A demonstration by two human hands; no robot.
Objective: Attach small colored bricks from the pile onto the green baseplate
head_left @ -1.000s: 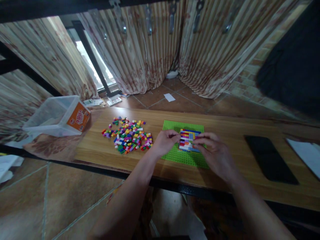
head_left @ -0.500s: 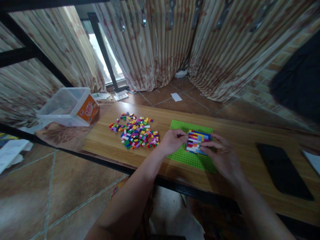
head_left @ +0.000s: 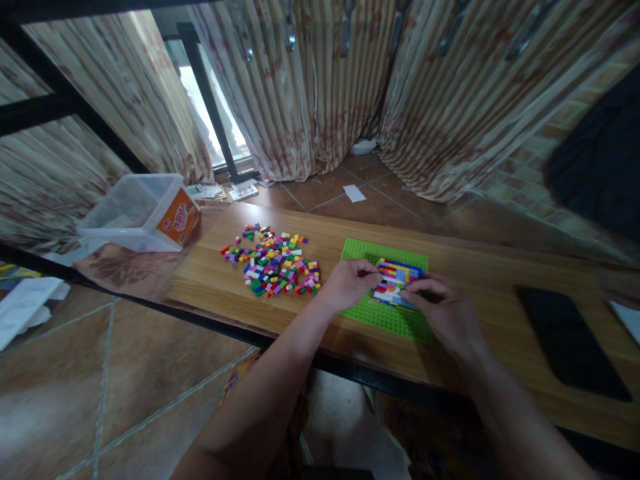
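Observation:
A low block of many-coloured toy bricks (head_left: 395, 275), laid in rows with a blue border, sits on a green studded baseplate (head_left: 360, 250). My left hand (head_left: 350, 283) is at the block's left edge, thumb and forefinger pinched together. Whatever is in that pinch is too small to make out. At the block's right side, my right hand (head_left: 445, 307) has its thumb and curled fingers against the bricks, gripping that edge. Parts of the block are covered by my fingertips. A spread pile of loose toy bricks (head_left: 277, 267) lies left of the baseplate.
Everything stands on a narrow wooden table (head_left: 215, 280). A clear plastic bin (head_left: 135, 207) with an orange label is at the left end. On the right lie a black flat slab (head_left: 570, 340) and a white sheet (head_left: 625, 317). Curtains (head_left: 310, 100) hang behind.
My left hand's pinch has shifted slightly right, over the block's left edge. The right-hand fingers have drawn closer together at the block's right side. The view has shifted slightly.

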